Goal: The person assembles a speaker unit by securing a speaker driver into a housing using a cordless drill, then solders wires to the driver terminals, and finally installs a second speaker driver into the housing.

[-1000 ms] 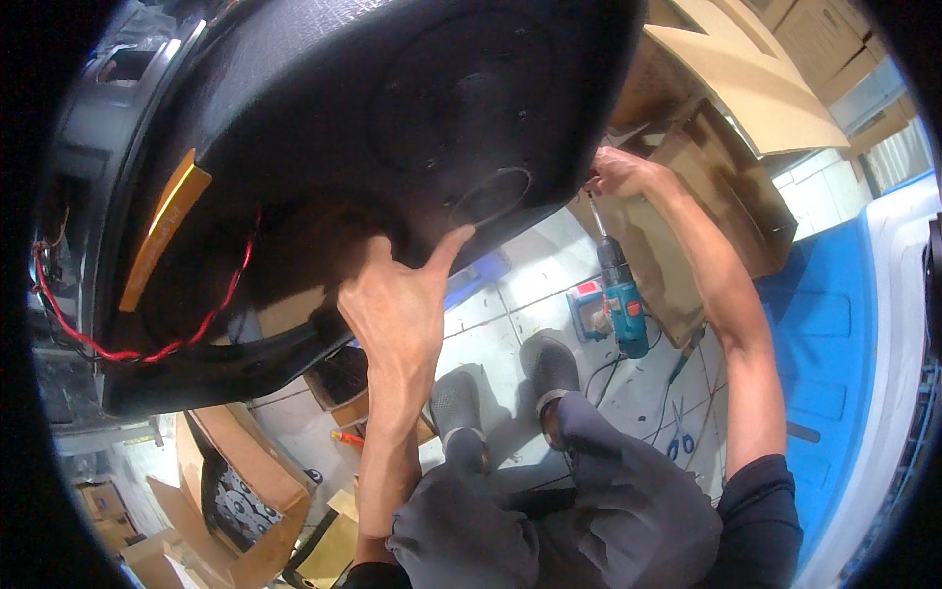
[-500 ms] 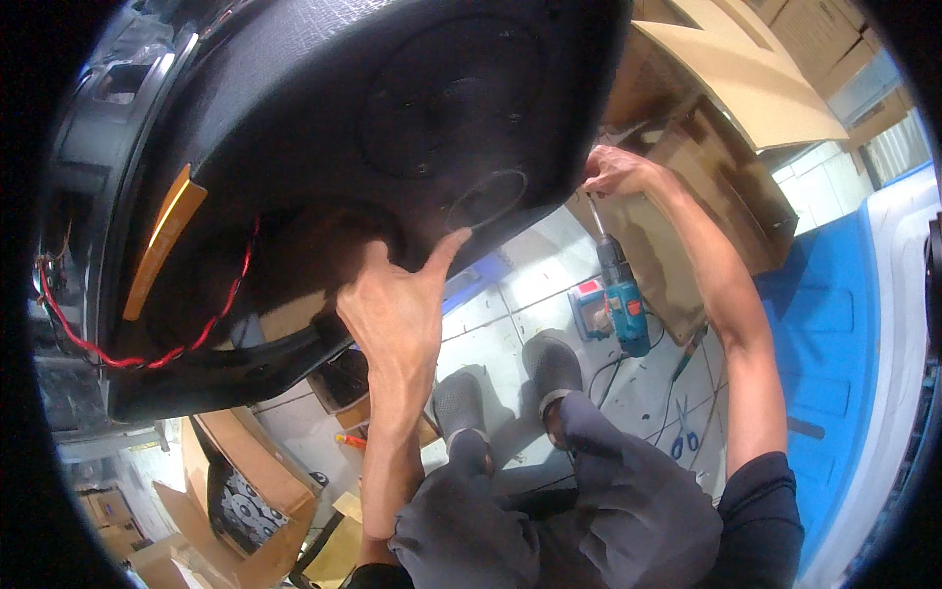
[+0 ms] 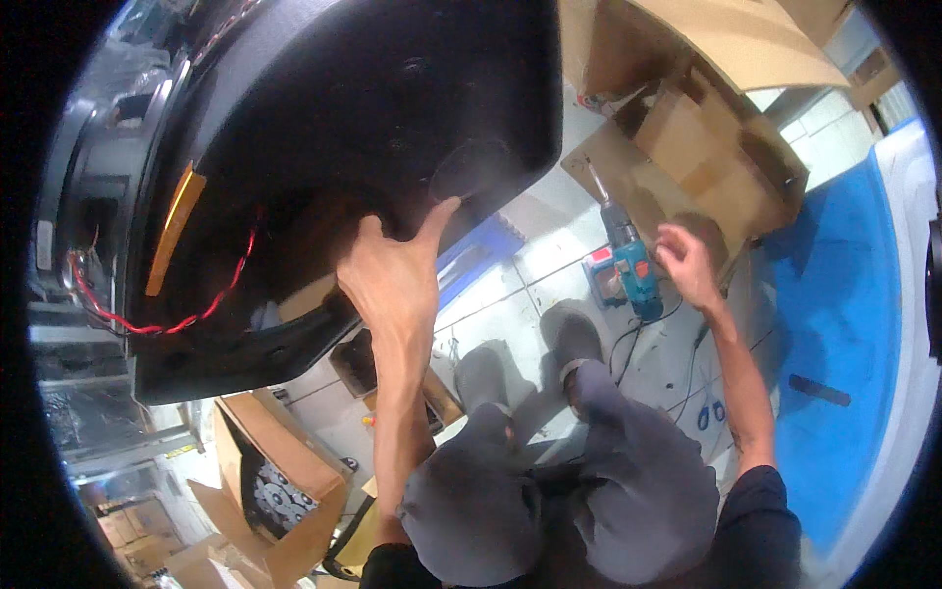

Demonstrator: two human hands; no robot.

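My left hand [image 3: 391,280] grips the lower edge of a black car door panel [image 3: 471,88]. Its thumb stretches toward a round outline on the panel, and the other fingers bend into the pocket recess. A red twisted wire [image 3: 201,322] hangs in a loop at the panel's left, beside a yellow-orange strip [image 3: 177,231]. My right hand [image 3: 690,267] is just right of a teal cordless drill [image 3: 633,260], its fingers loosely curled with a gap to the thumb and nothing visible between them. The drill lies with its long bit pointing away from me.
An open cardboard box [image 3: 702,137] stands at the far right, next to a blue surface [image 3: 834,294]. Blue-handled scissors [image 3: 711,414] and a cable lie on the tiled floor [image 3: 549,260]. Another open box [image 3: 285,442] with a patterned item sits at the lower left.
My right hand has come away from the panel's right edge and moved nearer to me, beside the drill. My left hand keeps its hold. The view has shifted slightly.
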